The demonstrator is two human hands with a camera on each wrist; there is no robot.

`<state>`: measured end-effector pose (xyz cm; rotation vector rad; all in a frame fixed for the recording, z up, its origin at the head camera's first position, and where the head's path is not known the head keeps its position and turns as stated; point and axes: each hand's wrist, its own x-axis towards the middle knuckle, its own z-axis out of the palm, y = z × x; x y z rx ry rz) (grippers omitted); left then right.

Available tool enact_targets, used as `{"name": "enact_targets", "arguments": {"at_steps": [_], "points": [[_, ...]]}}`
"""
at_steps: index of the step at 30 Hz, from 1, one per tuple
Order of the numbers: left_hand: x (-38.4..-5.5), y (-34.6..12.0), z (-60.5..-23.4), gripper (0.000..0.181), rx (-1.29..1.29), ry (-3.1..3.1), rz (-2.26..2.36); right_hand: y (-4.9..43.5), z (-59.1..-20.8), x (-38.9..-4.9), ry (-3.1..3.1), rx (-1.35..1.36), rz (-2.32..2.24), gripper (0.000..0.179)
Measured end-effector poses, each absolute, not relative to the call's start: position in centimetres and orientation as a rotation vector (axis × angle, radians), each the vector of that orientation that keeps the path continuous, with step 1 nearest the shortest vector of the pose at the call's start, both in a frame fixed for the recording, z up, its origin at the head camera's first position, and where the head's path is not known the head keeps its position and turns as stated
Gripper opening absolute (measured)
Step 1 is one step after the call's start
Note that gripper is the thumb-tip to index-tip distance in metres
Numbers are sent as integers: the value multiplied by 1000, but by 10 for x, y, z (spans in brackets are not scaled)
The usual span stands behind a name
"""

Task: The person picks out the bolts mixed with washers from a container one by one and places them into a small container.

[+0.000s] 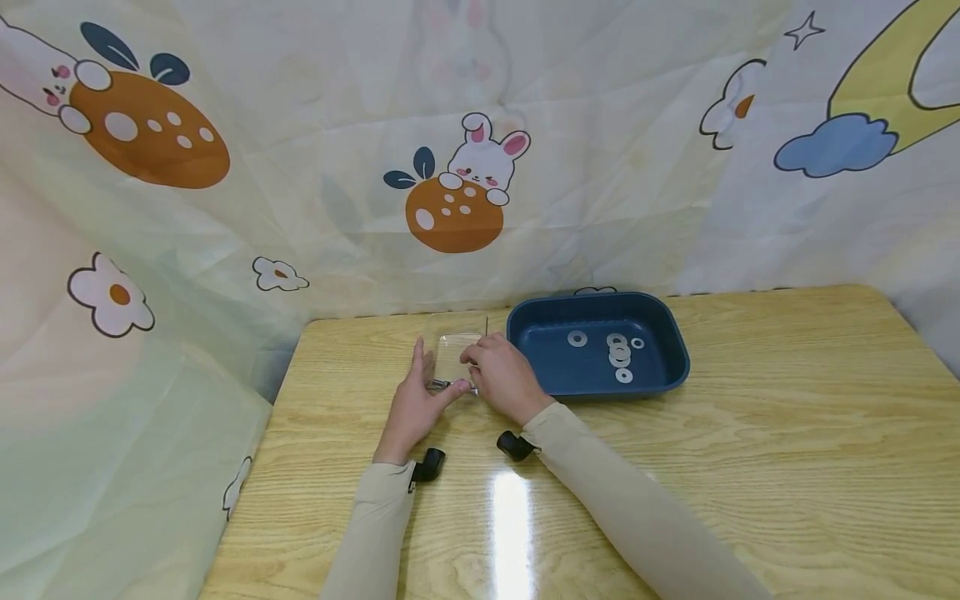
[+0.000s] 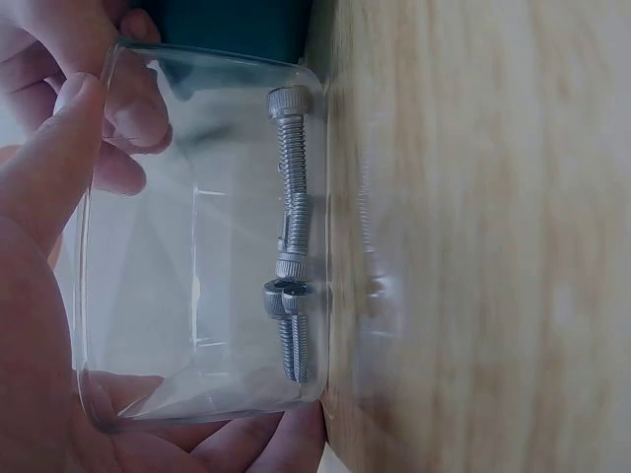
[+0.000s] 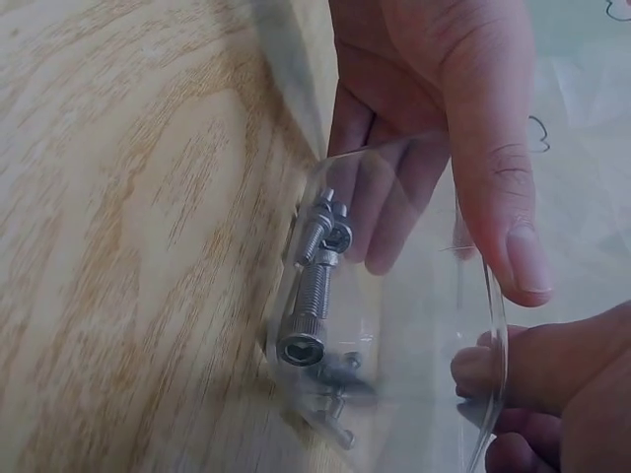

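Note:
A clear plastic box (image 1: 456, 354) stands on the table, tipped on its side in the wrist views. My left hand (image 1: 416, 408) grips it, thumb along the rim and fingers round the far side. Several silver socket-head bolts (image 2: 293, 163) lie along the box's lower wall; the largest bolt head (image 3: 301, 347) faces the right wrist camera. My right hand (image 1: 506, 375) reaches over the box's right side, its thumb and curled fingers at the open rim (image 3: 499, 379). Something small and dark shows by those fingertips; I cannot tell whether they pinch it.
A dark blue tray (image 1: 600, 392) sits just right of the box, close to my right hand. Several flat washers (image 1: 619, 352) lie in it. Behind the wooden table (image 1: 750, 467) hangs a printed cloth (image 1: 600, 208). Black wrist cameras (image 1: 430, 465) are strapped at both sleeves.

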<state>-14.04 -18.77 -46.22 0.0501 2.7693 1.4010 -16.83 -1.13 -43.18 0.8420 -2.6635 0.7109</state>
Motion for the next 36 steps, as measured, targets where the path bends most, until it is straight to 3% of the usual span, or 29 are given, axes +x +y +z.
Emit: {"name": "enact_targets", "arguments": {"at_steps": [21,36], "points": [[-142,-189,-462,109,32,2803,1351,9,-417,-163,-2586,727,737,14],[-143,-190,-458,111,49,2859,1377,75,-405,-157,-2586,503,780,25]]}}
